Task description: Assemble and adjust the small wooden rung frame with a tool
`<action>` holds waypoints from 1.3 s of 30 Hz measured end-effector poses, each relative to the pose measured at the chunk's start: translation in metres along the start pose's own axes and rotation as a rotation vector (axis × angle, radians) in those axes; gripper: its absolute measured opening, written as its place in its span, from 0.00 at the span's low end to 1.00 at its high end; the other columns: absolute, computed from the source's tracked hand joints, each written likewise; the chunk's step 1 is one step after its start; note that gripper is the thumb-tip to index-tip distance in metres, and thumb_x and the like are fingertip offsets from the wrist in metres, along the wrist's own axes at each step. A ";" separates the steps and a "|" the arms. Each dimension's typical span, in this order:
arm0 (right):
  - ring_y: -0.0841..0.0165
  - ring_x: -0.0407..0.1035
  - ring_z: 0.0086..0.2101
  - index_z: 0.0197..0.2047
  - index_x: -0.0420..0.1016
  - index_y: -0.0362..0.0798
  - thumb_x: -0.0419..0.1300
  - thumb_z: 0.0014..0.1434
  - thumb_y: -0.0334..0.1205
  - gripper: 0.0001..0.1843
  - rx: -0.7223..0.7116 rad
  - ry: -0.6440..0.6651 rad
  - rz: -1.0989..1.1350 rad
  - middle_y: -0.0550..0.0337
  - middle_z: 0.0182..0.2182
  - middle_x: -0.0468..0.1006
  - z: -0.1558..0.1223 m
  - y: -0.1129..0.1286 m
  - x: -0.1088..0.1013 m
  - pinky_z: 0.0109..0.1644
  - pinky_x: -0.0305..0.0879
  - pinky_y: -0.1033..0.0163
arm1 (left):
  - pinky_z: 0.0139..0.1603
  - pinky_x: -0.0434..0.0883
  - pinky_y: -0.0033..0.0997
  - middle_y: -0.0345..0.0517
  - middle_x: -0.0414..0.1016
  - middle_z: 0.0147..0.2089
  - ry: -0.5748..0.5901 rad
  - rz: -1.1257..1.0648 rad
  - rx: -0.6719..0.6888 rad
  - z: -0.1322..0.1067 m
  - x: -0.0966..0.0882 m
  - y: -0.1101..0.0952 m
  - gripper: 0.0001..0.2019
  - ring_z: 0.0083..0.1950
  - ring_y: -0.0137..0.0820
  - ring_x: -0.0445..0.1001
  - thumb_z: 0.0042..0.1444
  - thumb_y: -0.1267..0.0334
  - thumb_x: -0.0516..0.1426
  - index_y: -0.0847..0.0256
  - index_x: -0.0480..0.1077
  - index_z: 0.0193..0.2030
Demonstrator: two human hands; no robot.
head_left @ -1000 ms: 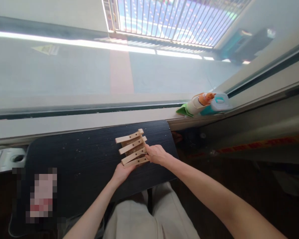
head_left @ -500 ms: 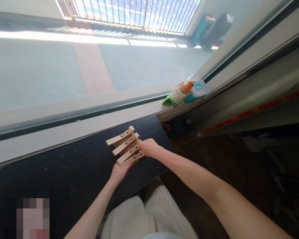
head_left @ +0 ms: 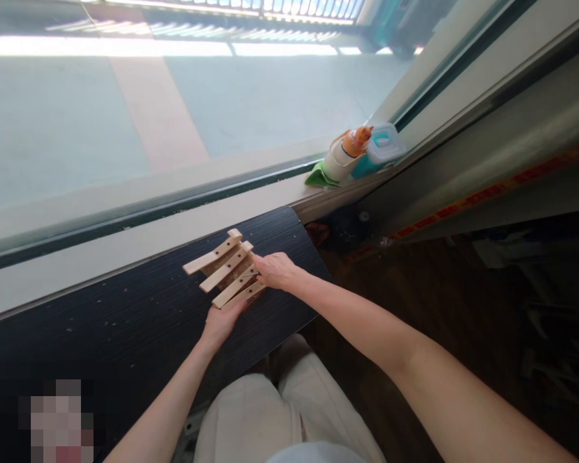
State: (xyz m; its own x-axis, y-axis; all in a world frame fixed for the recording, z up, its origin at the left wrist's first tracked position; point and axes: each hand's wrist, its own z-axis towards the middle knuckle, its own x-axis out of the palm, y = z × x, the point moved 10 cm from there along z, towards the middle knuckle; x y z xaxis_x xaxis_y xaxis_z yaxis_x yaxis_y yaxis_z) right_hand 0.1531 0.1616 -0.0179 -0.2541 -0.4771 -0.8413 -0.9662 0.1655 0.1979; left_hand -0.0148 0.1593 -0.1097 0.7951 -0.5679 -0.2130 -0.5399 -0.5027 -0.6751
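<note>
A stack of light wooden slats [head_left: 222, 269], laid crosswise in layers, stands on a black table [head_left: 125, 321] near its right end. My left hand [head_left: 222, 321] cups the near side of the stack, fingers pressed against the lowest slats. My right hand [head_left: 274, 270] is closed on the right ends of the slats, fingers curled over them. Both forearms reach in from the bottom of the view, above my lap in light trousers.
A pale window sill [head_left: 149, 238] runs behind the table under a large pane. At the sill's right end lie a white bottle with an orange cap [head_left: 344, 154], a teal-lidded container [head_left: 378, 151] and a green cloth [head_left: 318, 177]. Dark floor lies to the right.
The view has swung to the right and down, so the stack and hands sit further left in the picture. Both hands keep their hold on the slat stack.
</note>
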 end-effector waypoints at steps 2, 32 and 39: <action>0.63 0.71 0.38 0.46 0.62 0.44 0.51 0.54 0.39 0.16 -0.017 -0.010 0.004 0.50 0.36 0.77 0.000 -0.003 0.000 0.40 0.64 0.62 | 0.50 0.67 0.42 0.54 0.75 0.45 -0.026 0.025 0.009 0.000 0.001 -0.002 0.28 0.48 0.42 0.71 0.34 0.56 0.65 0.66 0.70 0.45; 0.63 0.70 0.40 0.40 0.68 0.42 0.54 0.52 0.34 0.10 -0.277 -0.132 0.137 0.49 0.39 0.76 -0.014 -0.021 0.003 0.39 0.67 0.61 | 0.35 0.72 0.28 0.47 0.76 0.39 -0.114 -0.045 -0.136 -0.022 0.029 0.003 0.30 0.32 0.26 0.73 0.32 0.60 0.66 0.64 0.69 0.46; 0.63 0.70 0.40 0.41 0.66 0.43 0.55 0.52 0.38 0.12 -0.331 -0.161 0.131 0.49 0.39 0.76 -0.019 -0.026 0.004 0.39 0.67 0.61 | 0.34 0.73 0.29 0.48 0.75 0.41 -0.123 -0.064 -0.143 -0.025 0.035 0.004 0.30 0.32 0.27 0.73 0.31 0.61 0.66 0.64 0.69 0.46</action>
State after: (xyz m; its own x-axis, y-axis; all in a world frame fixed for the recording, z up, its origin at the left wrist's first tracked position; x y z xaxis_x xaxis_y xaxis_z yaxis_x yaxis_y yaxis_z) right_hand 0.1760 0.1392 -0.0170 -0.3916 -0.3248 -0.8609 -0.8948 -0.0838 0.4386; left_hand 0.0042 0.1209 -0.1027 0.8519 -0.4527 -0.2633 -0.5142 -0.6276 -0.5845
